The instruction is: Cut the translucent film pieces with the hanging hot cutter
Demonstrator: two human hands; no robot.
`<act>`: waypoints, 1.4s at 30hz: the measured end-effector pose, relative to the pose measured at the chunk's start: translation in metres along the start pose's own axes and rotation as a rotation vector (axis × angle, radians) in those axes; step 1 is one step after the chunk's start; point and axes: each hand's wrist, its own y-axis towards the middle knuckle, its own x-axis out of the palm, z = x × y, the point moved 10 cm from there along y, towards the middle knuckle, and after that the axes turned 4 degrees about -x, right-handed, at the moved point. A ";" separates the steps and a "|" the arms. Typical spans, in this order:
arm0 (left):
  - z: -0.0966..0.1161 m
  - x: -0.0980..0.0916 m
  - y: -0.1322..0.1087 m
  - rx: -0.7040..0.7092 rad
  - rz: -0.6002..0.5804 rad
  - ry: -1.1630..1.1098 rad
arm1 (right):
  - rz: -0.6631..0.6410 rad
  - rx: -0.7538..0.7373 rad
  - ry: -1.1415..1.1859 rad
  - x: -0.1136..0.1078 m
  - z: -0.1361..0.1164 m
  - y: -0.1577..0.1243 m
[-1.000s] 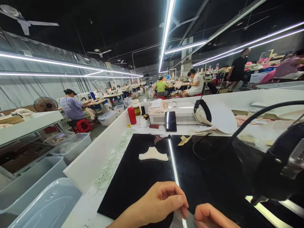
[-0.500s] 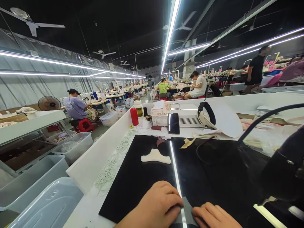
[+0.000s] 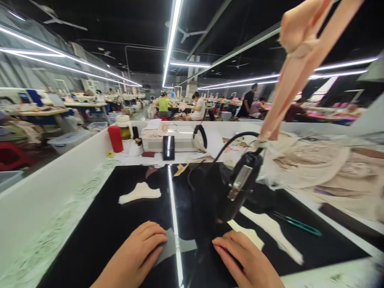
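My left hand (image 3: 141, 250) is closed, its curled fingers and thumb at the left edge of a thin grey shaped piece (image 3: 187, 245). That piece lies flat on a glossy black board (image 3: 99, 228). My right hand (image 3: 243, 256) is apart from the grey piece, fingertips and thumb drawn together low over the board with nothing visible in them. Just behind its knuckles lies a cream shaped piece (image 3: 250, 234), partly covered by the hand. A longer white piece (image 3: 274, 228) is to its right, and another white piece (image 3: 140, 193) lies farther back on the left.
A black corded device (image 3: 240, 184) stands on the board, with pinkish cloth strips (image 3: 291, 84) hanging above. Green-handled thread snips (image 3: 303, 226) lie at right. Behind are a phone (image 3: 169, 148), a white vented box (image 3: 183, 144), and a red cylinder (image 3: 115, 139). Fabric (image 3: 324, 160) is heaped right.
The view has turned right, bringing the corded device, snips and fabric heap into sight. My right hand has left the grey piece and moved right; my left hand stays at its left edge.
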 end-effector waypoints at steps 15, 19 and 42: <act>-0.035 0.008 -0.018 0.097 0.127 0.208 | 0.078 0.221 -0.505 -0.051 0.114 -0.005; -0.033 0.006 -0.018 0.113 0.136 0.195 | 0.056 0.219 -0.549 -0.048 0.113 -0.005; -0.035 0.006 -0.018 0.095 0.121 0.149 | 0.101 0.440 -0.336 -0.055 0.145 -0.017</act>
